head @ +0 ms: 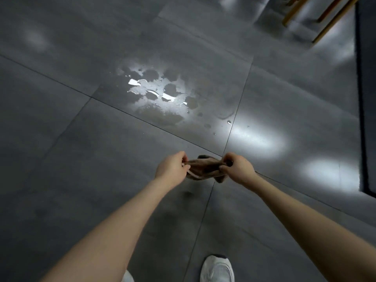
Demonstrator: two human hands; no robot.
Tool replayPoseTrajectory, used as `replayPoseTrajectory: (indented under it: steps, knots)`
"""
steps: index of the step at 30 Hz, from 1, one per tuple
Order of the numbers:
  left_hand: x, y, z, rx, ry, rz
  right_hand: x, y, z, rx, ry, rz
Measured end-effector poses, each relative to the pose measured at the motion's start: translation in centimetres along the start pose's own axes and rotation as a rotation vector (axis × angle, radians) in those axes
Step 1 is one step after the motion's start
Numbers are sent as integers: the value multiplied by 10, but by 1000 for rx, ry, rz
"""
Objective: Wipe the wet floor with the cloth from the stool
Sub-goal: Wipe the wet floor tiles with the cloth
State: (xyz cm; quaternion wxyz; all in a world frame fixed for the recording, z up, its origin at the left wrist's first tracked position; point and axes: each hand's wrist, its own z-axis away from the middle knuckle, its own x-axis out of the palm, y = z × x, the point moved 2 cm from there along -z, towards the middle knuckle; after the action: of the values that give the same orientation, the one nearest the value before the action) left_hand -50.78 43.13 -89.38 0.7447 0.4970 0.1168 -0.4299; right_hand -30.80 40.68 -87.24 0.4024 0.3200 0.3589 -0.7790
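A: What are the hands doing with the cloth [205, 168] right now?

B: Both are holding it out in front of the body, above the floor [81, 159]. The left hand [172, 166] is pinching one end between thumb and fingertips, and the right hand [237, 167] is pinching the other end the same way, so the brown cloth is hanging bunched between them with a pale edge drooping underneath.

A: Why hold it by two ends like that?

B: I'm guessing the person is opening it out, so a flat face is meeting the tiles instead of a wad. Neither hand is loose; both are gripping the fabric.

A: And the wet patch?

B: The puddle [160, 94] is lying ahead of the hands, well apart from the cloth, spreading over one tile with small drops [228, 122] trailing toward the right-hand seam. It's catching the ceiling light, so its edges are easy to read.

A: So wiping isn't under way?

B: Not yet. The cloth is not touching any water. One white shoe [216, 269] is planted below the arms, and some wooden legs [317, 19], possibly the stool's, are showing at the top right.
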Motion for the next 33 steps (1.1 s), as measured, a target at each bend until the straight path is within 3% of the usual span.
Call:
replayPoseTrajectory:
  steps: [5, 9, 12, 17, 20, 25, 27, 33]
  knots:
    - [49, -19, -55, 268, 26, -50, 34, 55, -30, -176, 350, -8]
    - [74, -42, -80, 382, 8, -225, 75, 86, -57, -278, 326, 207]
    - [85, -70, -84, 324, -11, -368, 103, 92, -74, -234, 316, 187]
    - [72, -114, -71, 198, 117, -357, 157, 75, -95, -475, 143, 361]
    - [65, -135, -67, 159, 211, -358, 186, 62, -100, -564, 199, 436]
    - [58, -145, -79, 131, 279, -363, 199, 49, -110, -879, 261, 500]
    - [61, -140, -88, 157, 264, -372, 186, 71, -123, -786, 341, 414]
    - [77, -107, -119, 218, 102, -597, 114, 184, -165, -5, 589, 128]
